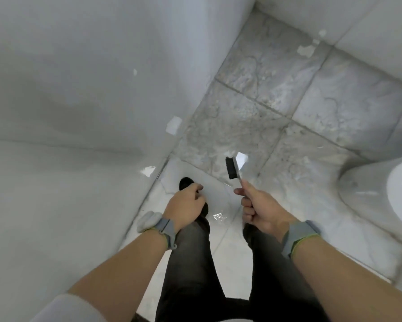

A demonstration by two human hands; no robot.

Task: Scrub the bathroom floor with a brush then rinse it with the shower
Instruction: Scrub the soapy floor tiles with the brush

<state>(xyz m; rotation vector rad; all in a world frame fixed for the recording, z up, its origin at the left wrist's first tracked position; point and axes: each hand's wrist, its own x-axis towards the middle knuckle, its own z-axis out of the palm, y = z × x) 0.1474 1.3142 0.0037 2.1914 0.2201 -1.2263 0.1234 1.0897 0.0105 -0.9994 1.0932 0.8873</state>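
1. A person stands over a wet bathroom floor (253,117), right hand (262,208) wrapped around the handle of a brush (233,168) held clear above the tiles; left hand (186,205) hangs loosely curled, holding nothing.
2. Scrubbing appears in hand, rinsing not begun; next, the bristles must come down onto the grey, soapy tiles.
3. The brush's long axis runs near to far, head pointing away, toilet (386,196) at right.

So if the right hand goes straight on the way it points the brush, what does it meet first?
Most likely the wet, soapy floor tiles just ahead. The right hand holds the brush aimed forward and slightly left, with nothing standing in that line; the toilet lies off to the right. Depth is unclear.
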